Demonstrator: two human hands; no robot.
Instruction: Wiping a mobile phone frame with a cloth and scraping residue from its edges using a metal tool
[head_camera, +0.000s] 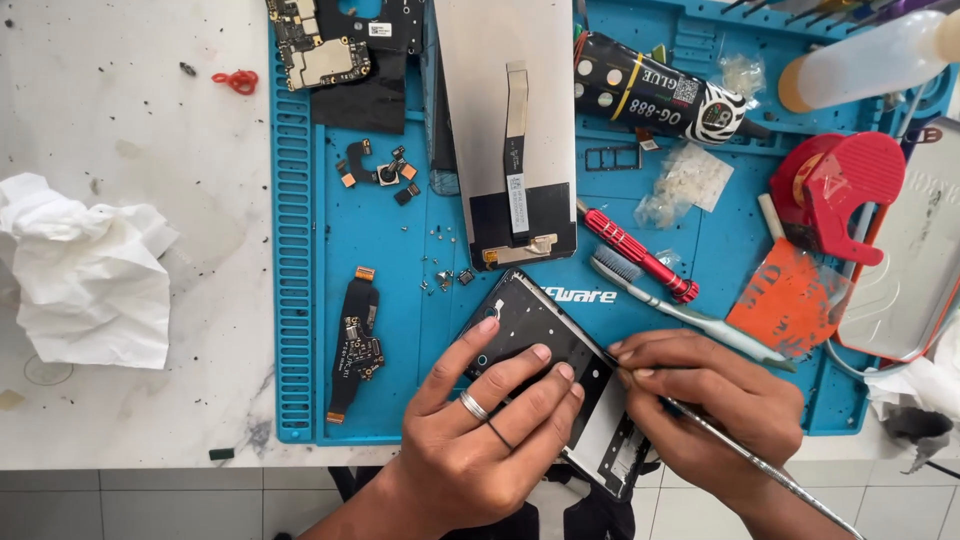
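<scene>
My left hand (487, 415) presses down on a black phone frame (520, 325) that lies tilted across the front edge of the blue work mat (300, 300); a ring shows on one finger. My right hand (700, 400) grips a thin metal tool (760, 465) like a pen, its tip against the frame's right side. A detached phone screen (510, 120) with a ribbon cable lies face down just beyond.
On the mat lie a flex cable board (355, 345), small camera parts (385, 172), a circuit board (320, 45), a glue tube (660, 95), a red screwdriver (640, 255), a toothbrush (680, 305), a red tape dispenser (835, 190) and an orange card (785, 300). Crumpled tissue (85, 265) rests at left.
</scene>
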